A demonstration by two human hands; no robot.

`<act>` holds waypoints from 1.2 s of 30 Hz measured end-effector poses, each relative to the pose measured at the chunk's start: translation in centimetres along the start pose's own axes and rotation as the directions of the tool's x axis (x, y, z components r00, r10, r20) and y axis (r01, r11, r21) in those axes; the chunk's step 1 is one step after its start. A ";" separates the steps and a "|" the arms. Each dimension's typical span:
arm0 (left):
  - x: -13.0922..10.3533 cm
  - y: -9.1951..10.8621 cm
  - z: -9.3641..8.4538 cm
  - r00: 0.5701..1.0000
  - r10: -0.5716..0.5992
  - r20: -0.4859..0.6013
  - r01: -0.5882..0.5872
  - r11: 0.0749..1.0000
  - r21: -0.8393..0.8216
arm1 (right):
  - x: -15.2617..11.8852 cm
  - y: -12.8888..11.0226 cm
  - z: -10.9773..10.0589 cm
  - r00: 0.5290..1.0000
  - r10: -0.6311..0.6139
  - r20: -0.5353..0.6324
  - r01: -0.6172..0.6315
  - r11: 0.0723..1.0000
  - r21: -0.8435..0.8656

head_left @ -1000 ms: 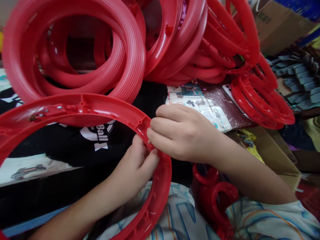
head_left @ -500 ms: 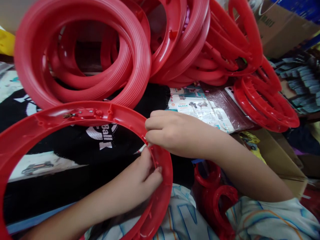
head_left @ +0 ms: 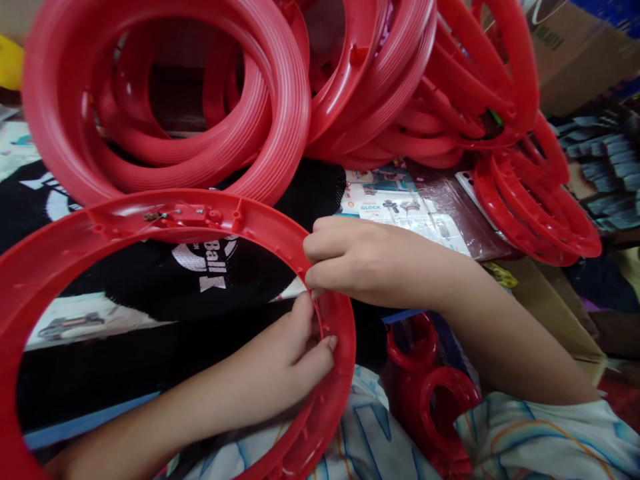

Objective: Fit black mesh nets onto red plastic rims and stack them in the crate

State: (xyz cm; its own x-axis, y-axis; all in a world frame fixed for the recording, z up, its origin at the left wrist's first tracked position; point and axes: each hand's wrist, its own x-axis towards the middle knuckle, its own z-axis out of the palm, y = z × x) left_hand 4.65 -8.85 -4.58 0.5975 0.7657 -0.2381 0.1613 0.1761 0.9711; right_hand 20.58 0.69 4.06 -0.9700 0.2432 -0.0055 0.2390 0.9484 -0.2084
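Observation:
A large red plastic ring [head_left: 120,223] lies hollow side up in front of me, with small ribs, posts and a small fitting with thin wires in its far channel. My left hand [head_left: 300,347] reaches through the ring's opening and grips the inner rim at the right, thumb and finger pinched on it. Just above, my right hand [head_left: 345,257] is closed, its fingertips at the same rim and touching or nearly touching the left fingers. Anything small between the right fingertips is hidden.
Ribbed red rings [head_left: 285,147] are heaped behind, with more red rings [head_left: 540,207] at the right. Black printed cloth [head_left: 255,280] lies beneath. Smaller red parts [head_left: 450,400] sit low by my lap, near a cardboard box [head_left: 555,313]. A printed sheet [head_left: 390,200] lies beyond my right hand.
The whole view has shifted slightly, so the ring and both hands appear a little farther right. Both hands stay at the same part of the rim.

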 end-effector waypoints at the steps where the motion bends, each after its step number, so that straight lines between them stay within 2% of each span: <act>1: 0.0 0.1 0.0 1.000 -0.002 0.008 0.002 1.000 0.002 | 0.0 0.0 0.0 1.000 -0.013 -0.001 0.013 1.000 -0.008; 9: 0.1 0.7 -0.4 0.999 -0.022 0.031 0.023 1.000 -0.019 | -0.6 1.0 1.3 0.991 -0.084 -0.101 0.070 0.988 -0.135; 12: 0.2 0.6 -0.3 0.997 -0.056 0.058 0.065 0.985 -0.161 | -0.8 1.2 1.7 0.987 -0.073 -0.143 0.050 0.987 -0.154; 15: 0.5 0.6 0.0 0.997 -0.060 0.042 0.072 0.912 -0.403 | -0.8 1.1 1.7 0.986 -0.067 -0.153 0.038 0.983 -0.182; 17: 1.0 0.6 0.3 0.997 -0.067 -0.049 0.034 0.866 -0.499 | -0.8 0.9 1.6 0.987 -0.062 -0.146 0.031 0.979 -0.200; 20: 1.6 0.4 0.8 0.963 -0.055 -0.264 -0.082 0.872 -0.482 | -0.8 0.7 1.2 0.984 -0.025 -0.174 -0.019 0.969 -0.248; 23: 2.0 0.1 1.0 0.904 0.048 -0.425 -0.200 0.926 -0.320 | -1.1 0.6 0.7 0.969 0.045 -0.242 -0.115 0.952 -0.285; 25: 2.0 0.0 0.8 0.881 0.094 -0.464 -0.188 0.969 -0.160 | -1.3 0.6 0.4 0.967 0.062 -0.249 -0.131 0.953 -0.272; 27: 2.0 0.0 0.4 0.903 0.081 -0.422 -0.111 0.993 -0.048 | -1.2 0.6 0.1 0.972 0.041 -0.230 -0.100 0.963 -0.250; 29: 1.8 0.1 -0.1 0.949 0.042 -0.313 -0.047 0.999 -0.008 | -0.8 0.5 0.0 0.979 0.011 -0.206 -0.059 0.971 -0.231; 31: 1.5 0.3 -0.7 0.978 0.033 -0.204 -0.033 0.999 0.007 | -0.3 0.3 0.0 0.981 -0.005 -0.192 -0.036 0.978 -0.208; 36: 0.5 0.5 -1.9 0.996 0.000 -0.086 0.007 0.996 0.085 | 1.1 0.6 0.7 0.991 0.006 -0.134 -0.021 0.994 -0.108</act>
State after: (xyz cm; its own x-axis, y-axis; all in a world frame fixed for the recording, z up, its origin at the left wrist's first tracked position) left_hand 3.51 -7.22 -4.21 0.5281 0.8159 -0.2354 0.2316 0.1283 0.9643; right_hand 19.60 1.34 3.21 -0.9535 0.2745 0.1245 0.2629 0.9594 -0.1017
